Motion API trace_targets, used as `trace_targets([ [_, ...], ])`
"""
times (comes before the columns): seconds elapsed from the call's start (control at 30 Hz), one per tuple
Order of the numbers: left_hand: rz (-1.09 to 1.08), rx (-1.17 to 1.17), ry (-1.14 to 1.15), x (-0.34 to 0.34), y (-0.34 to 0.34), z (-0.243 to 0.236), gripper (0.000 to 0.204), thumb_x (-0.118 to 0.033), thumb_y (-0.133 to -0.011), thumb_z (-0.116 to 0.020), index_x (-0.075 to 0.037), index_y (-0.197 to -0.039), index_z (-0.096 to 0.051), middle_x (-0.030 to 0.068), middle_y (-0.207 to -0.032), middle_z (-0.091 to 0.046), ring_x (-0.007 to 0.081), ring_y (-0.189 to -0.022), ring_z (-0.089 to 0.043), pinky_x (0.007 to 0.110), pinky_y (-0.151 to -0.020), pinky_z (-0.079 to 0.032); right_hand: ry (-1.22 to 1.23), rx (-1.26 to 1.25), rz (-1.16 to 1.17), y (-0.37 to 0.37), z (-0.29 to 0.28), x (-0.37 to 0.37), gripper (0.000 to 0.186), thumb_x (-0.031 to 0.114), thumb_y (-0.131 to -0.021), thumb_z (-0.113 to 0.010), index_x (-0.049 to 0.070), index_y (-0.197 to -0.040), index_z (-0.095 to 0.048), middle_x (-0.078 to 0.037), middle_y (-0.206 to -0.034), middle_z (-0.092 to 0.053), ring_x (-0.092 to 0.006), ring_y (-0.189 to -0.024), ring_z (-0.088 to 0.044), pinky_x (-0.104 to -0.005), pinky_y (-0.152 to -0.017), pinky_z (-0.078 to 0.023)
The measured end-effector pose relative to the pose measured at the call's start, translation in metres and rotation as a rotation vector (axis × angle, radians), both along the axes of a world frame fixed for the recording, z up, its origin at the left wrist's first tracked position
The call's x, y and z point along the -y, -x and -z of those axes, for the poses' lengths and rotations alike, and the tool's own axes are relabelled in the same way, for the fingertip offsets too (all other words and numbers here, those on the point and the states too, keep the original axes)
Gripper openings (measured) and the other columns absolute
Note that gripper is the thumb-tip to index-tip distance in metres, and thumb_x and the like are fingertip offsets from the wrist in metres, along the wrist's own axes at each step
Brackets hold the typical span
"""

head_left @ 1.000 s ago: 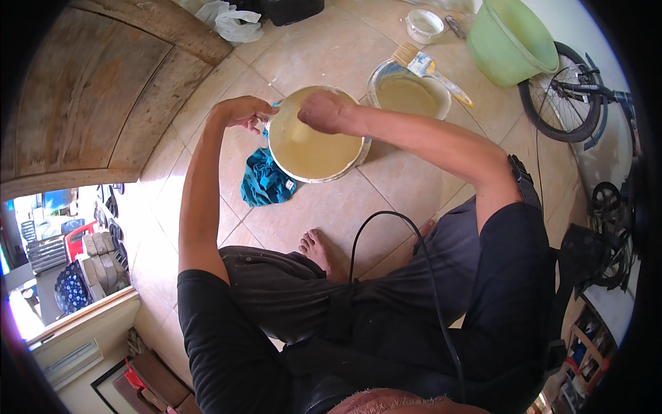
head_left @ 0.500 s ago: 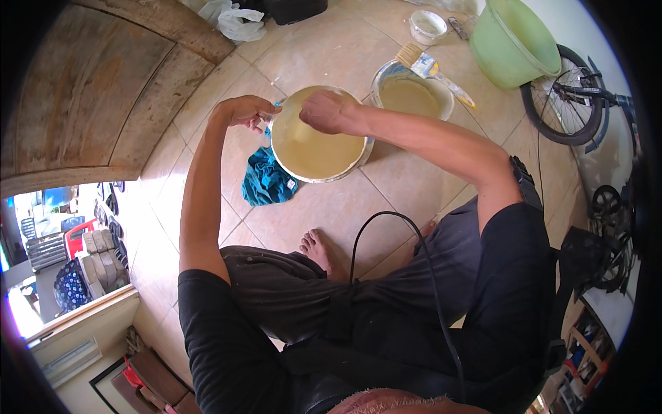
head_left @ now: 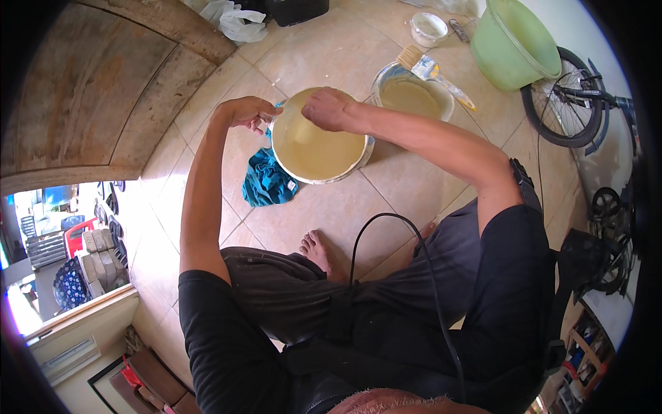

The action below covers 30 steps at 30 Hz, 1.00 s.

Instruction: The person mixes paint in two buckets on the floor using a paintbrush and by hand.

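A round white bucket (head_left: 321, 155) of yellowish liquid stands on the tiled floor in front of me. My left hand (head_left: 248, 112) is at its left rim, thumb on the edge and fingers curled beside the outer wall. A scrap of teal shows by that thumb. My right hand (head_left: 328, 110) is closed like a fist over the bucket's far side, knuckles up; its fingertips and anything in them are hidden. Against the bucket's left wall a crumpled teal cloth (head_left: 267, 178) lies on the floor.
Behind the bucket to the right is a second bucket (head_left: 412, 96) of similar liquid, with a wide paintbrush (head_left: 436, 74) across its rim. Farther back are a small white tub (head_left: 428, 30) and a green basin (head_left: 514, 48). A bicycle wheel (head_left: 562, 100) stands right; a wooden panel (head_left: 83, 90) left.
Almost nothing differs. My right hand has shifted very slightly to the right over the bucket; my left hand stays at the rim.
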<state>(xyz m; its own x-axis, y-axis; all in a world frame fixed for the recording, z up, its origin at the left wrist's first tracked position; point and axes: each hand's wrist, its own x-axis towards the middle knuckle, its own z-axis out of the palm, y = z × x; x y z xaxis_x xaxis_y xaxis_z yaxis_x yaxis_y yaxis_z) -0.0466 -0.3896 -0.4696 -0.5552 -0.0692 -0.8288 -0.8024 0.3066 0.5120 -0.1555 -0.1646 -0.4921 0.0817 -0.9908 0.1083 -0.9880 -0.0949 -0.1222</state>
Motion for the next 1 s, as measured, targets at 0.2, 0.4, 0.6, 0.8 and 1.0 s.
trace_targets([
  [0.2, 0.040, -0.021, 0.001, 0.006, -0.001, 0.005, 0.040, -0.040, -0.087, -0.068, -0.002, -0.097, -0.064, 0.0062, -0.090, -0.062, 0.0086, -0.049, -0.039, 0.036, -0.072, -0.054, -0.293, 0.090, -0.143, -0.013, -0.003, -0.002, 0.010, 0.009, -0.069, -0.065, 0.007, -0.076, -0.071, -0.016, -0.080, -0.069, -0.0327, -0.077, -0.067, -0.0427, -0.070, -0.052],
  [0.4, 0.049, -0.009, -0.006, 0.005, -0.001, 0.003, 0.032, -0.039, -0.090, -0.065, -0.007, -0.092, -0.061, 0.0007, -0.082, -0.055, 0.0076, -0.054, -0.044, 0.038, -0.074, -0.054, -0.121, -0.072, -0.044, 0.011, -0.005, -0.007, 0.010, 0.014, -0.072, -0.064, 0.006, -0.072, -0.071, -0.014, -0.079, -0.069, -0.0307, -0.078, -0.068, -0.0390, -0.067, -0.052],
  [0.6, 0.043, -0.014, 0.002, 0.000, 0.001, -0.002, 0.032, -0.039, -0.090, -0.065, -0.007, -0.093, -0.062, 0.0010, -0.083, -0.055, 0.0074, -0.054, -0.044, 0.038, -0.075, -0.054, -0.077, 0.135, 0.030, -0.017, 0.013, 0.008, 0.012, 0.016, -0.072, -0.065, 0.006, -0.074, -0.071, -0.016, -0.077, -0.069, -0.0348, -0.078, -0.067, -0.0422, -0.070, -0.053],
  [0.8, 0.049, -0.022, -0.006, 0.004, -0.003, 0.001, 0.034, -0.040, -0.089, -0.065, -0.006, -0.095, -0.062, 0.0005, -0.083, -0.056, 0.0076, -0.055, -0.044, 0.038, -0.074, -0.054, -0.305, 0.026, -0.172, 0.008, -0.016, -0.008, 0.006, 0.008, -0.067, -0.064, 0.004, -0.070, -0.068, -0.019, -0.073, -0.066, -0.0361, -0.073, -0.066, -0.0424, -0.064, -0.052],
  [1.0, 0.054, -0.005, 0.019, 0.005, 0.000, 0.005, 0.034, -0.040, -0.089, -0.065, -0.007, -0.095, -0.062, 0.0003, -0.083, -0.056, 0.0079, -0.055, -0.044, 0.038, -0.074, -0.055, 0.077, 0.027, -0.051, 0.001, -0.003, 0.003, 0.012, 0.010, -0.073, -0.063, 0.007, -0.081, -0.071, -0.015, -0.078, -0.068, -0.0348, -0.079, -0.067, -0.0425, -0.070, -0.053],
])
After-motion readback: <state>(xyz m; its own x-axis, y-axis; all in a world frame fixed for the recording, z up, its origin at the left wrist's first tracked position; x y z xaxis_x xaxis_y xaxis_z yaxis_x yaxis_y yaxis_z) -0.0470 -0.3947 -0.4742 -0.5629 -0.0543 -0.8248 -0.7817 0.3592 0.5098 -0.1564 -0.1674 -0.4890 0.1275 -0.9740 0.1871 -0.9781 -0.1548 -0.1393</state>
